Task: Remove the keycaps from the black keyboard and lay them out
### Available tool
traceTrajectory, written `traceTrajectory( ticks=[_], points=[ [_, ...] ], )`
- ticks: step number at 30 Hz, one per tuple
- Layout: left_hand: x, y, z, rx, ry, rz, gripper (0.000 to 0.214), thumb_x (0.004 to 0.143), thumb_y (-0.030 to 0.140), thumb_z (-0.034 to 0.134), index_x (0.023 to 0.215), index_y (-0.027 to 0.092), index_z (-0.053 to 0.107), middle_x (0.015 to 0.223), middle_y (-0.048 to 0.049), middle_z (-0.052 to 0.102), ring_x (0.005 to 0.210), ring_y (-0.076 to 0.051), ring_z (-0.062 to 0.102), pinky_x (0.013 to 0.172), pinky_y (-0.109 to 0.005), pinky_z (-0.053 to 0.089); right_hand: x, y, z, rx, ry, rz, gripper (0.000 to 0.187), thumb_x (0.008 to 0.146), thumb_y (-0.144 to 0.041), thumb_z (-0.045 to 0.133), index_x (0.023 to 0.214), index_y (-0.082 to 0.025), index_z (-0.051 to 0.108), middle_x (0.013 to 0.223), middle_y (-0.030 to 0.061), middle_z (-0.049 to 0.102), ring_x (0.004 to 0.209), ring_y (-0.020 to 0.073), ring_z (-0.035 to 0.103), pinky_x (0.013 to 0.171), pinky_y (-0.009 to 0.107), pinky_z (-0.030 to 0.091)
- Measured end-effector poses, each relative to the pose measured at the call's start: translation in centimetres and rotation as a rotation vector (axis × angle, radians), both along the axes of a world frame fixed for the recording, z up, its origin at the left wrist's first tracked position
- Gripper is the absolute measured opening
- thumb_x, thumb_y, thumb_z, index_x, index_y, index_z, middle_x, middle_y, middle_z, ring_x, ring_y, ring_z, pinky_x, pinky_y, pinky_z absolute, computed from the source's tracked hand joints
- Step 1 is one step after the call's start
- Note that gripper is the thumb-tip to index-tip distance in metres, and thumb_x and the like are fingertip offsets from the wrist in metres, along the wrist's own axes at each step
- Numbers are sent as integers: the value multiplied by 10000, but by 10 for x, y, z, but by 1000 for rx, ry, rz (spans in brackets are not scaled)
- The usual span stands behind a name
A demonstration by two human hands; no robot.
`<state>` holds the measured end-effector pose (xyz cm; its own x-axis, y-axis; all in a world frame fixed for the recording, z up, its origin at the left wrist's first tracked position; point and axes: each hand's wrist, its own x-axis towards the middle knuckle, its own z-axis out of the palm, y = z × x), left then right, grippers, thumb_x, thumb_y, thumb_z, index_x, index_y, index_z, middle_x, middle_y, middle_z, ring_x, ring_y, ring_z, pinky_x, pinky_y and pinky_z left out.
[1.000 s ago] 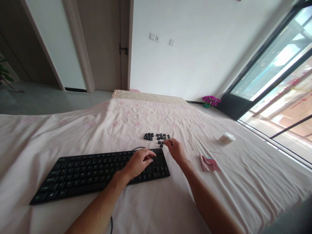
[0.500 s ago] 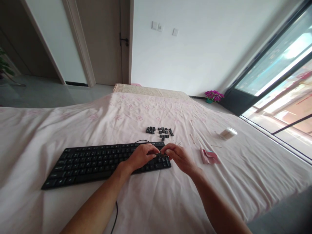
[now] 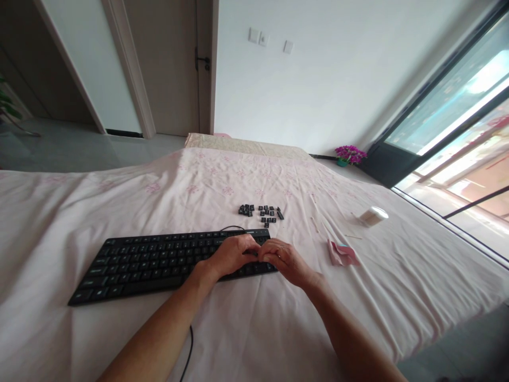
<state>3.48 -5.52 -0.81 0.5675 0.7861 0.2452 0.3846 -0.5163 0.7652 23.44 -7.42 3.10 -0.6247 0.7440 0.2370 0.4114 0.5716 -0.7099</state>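
Observation:
A black keyboard (image 3: 151,262) lies on a pale pink sheet (image 3: 119,201). My left hand (image 3: 230,254) rests on its right end, fingers curled down onto the keys. My right hand (image 3: 284,260) is beside it at the keyboard's right edge, with bent fingertips touching those of the left hand. Whatever sits between the fingertips is hidden. A cluster of several loose black keycaps (image 3: 262,212) lies on the sheet just beyond the keyboard.
A folded pink cloth (image 3: 342,254) lies right of my hands, with thin sticks (image 3: 315,225) and a small white round container (image 3: 371,216) farther right. The keyboard cable (image 3: 187,350) runs toward me. A large window (image 3: 457,122) is on the right; a flowerpot (image 3: 348,155) sits on the floor.
My right hand came back from the loose keycaps to the keyboard's right end and now meets my left hand there. The left hand's fingers have curled in.

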Motion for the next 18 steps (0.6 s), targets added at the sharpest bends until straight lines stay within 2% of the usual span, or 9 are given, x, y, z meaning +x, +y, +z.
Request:
traceTrajectory(
  ticks=[6, 10, 13, 18],
  points=[
    [7, -2, -1, 113, 95, -15, 66, 802, 269, 663, 837, 219, 688, 869, 0, 661, 837, -167, 589, 747, -250, 417, 4, 1, -14, -70, 54, -31, 301, 965, -339, 423, 831, -191, 648, 821, 36, 648, 731, 152, 608, 713, 269, 492],
    [14, -3, -4, 203, 154, 42, 149, 830, 330, 642, 786, 188, 638, 820, -15, 633, 783, -169, 572, 703, -261, 404, -4, -3, -13, 49, 64, 14, 303, 973, -307, 393, 791, -199, 609, 793, 34, 637, 750, 155, 608, 741, 274, 477],
    [17, -4, -7, 259, 178, 46, 175, 871, 318, 591, 772, 174, 603, 775, -17, 612, 754, -168, 559, 705, -273, 401, -8, -8, -12, 139, 28, -9, 295, 978, -284, 371, 784, -205, 580, 768, 36, 630, 722, 155, 595, 720, 274, 462],
    [16, -6, -6, 168, 25, -24, 176, 942, 270, 459, 859, 175, 581, 839, -14, 601, 786, -142, 566, 742, -256, 426, -7, -11, -12, 231, 53, -58, 277, 973, -292, 352, 805, -216, 559, 748, 43, 614, 694, 169, 579, 690, 290, 454]
  ],
)
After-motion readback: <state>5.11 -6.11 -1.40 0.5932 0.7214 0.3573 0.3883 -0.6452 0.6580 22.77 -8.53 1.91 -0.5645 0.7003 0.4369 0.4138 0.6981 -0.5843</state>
